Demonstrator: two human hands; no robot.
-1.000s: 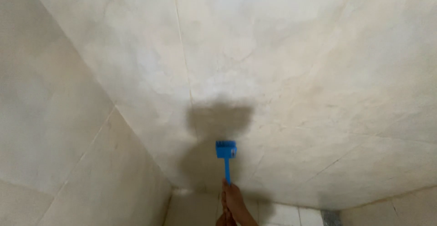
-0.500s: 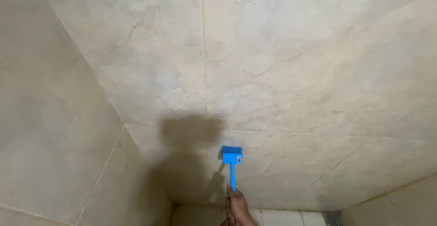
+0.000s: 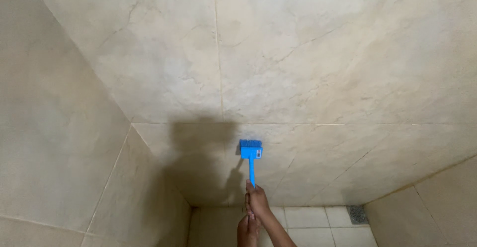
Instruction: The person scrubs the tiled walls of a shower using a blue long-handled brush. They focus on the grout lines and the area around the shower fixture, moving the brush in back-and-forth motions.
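We stand in a tiled corner, looking down along a beige marbled wall whose large tiles are split by thin grout lines, with a second wall meeting it on the left. Low in the view our right hand is wrapped tightly around the bottom end of a blue brush handle, fingers closed on it. Our left hand sits just below the right one, touching or nearly touching it; it appears curled, but we cannot tell whether it grips the handle's end or only braces the other hand. From the right hand the slim handle rises nearly straight up to the blue brush head, which lies directly above the hands, well clear of the fingers, with its bristled edge pressed against the wall just under a horizontal grout line. A dark shadow of brush and arms falls on the tiles to the left of the handle. Further out, at the bottom of the view, we see the pale square floor tiles, and to the right of our forearm a small metal drain set in the floor near the wall.
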